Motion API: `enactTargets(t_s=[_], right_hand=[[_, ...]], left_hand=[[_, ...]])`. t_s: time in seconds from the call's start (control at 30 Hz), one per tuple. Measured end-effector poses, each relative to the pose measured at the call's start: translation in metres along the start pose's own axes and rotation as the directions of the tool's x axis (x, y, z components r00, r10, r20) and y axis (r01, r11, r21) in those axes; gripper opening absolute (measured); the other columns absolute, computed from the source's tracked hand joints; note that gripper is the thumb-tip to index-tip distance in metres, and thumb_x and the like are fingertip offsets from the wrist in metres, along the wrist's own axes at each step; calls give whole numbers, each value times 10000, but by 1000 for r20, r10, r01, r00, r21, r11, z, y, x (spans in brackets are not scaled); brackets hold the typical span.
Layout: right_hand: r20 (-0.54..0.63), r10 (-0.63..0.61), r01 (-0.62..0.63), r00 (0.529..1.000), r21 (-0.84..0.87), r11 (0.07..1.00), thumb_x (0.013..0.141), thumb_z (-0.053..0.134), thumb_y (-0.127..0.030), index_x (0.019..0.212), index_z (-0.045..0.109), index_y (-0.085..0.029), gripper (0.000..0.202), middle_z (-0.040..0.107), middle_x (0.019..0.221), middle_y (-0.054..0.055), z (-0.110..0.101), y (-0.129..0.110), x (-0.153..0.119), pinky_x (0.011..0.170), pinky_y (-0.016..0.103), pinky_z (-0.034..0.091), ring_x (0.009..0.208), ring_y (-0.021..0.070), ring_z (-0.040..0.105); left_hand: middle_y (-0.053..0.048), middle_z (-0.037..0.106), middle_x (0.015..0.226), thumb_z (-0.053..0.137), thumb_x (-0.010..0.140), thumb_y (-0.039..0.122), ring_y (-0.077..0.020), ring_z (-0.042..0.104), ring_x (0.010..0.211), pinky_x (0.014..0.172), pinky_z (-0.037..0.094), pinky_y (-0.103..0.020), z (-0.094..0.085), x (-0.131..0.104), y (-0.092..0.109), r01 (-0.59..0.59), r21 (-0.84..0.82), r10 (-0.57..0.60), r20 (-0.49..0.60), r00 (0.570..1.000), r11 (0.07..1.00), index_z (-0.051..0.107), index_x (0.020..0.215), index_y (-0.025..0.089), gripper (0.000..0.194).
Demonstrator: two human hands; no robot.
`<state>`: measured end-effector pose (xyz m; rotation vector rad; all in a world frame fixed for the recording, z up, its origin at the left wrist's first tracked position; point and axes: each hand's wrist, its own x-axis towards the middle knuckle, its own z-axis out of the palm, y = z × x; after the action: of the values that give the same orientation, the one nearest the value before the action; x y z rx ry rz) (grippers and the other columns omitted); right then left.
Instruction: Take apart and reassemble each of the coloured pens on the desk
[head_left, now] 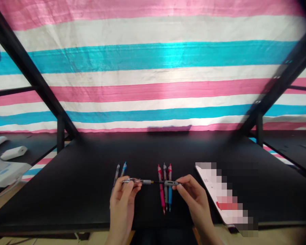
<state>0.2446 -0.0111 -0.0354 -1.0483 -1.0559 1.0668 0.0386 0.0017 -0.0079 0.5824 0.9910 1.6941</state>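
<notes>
Left hand (pixel 123 195): fingertips pinched on the clear barrel (pixel 136 181).
Right hand (pixel 193 195): fingertips pinched on the grey clip end (pixel 172 183), held above the black table (pixel 91 190).
Risk: the thin refill (pixel 156 182) between them may bend if pulled askew.
Around: two pens (pixel 119 170) behind the left hand, three pens (pixel 165 190) under the right-hand part, blurred object (pixel 224 194) right.

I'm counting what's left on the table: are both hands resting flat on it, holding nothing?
No: the left hand and right hand pinch the two ends of a pen held above the table.

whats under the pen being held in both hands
Under the held pen, three pens, red, grey and blue, lie side by side on the black table. The crossing pen covers a thin strip of each.
</notes>
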Motion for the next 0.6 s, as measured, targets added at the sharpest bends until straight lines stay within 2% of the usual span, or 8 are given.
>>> enactTargets(t_s=[0.3, 0.6], right_hand=[[-148, 9, 30, 989, 258, 966, 788, 828, -319, 839, 734, -226, 141, 662, 827, 7, -4, 5, 2, 674, 247, 495, 723, 150, 637], [-163, -13, 52, 987, 236, 970, 783, 800, -277, 838, 718, -231, 108, 653, 852, 14, -4, 3, 1, 663, 277, 513, 719, 164, 615]], left_hand=[[-23, 742, 766, 907, 634, 332, -153, 699, 730, 721, 596, -250, 1, -1, 1, -34, -55, 30, -68, 997, 998, 721, 821, 216, 288], [-8, 734, 773, 895, 653, 315, -149, 696, 719, 718, 599, -253, 1, -2, 3, -21, -39, 20, -41, 999, 999, 718, 803, 209, 255]])
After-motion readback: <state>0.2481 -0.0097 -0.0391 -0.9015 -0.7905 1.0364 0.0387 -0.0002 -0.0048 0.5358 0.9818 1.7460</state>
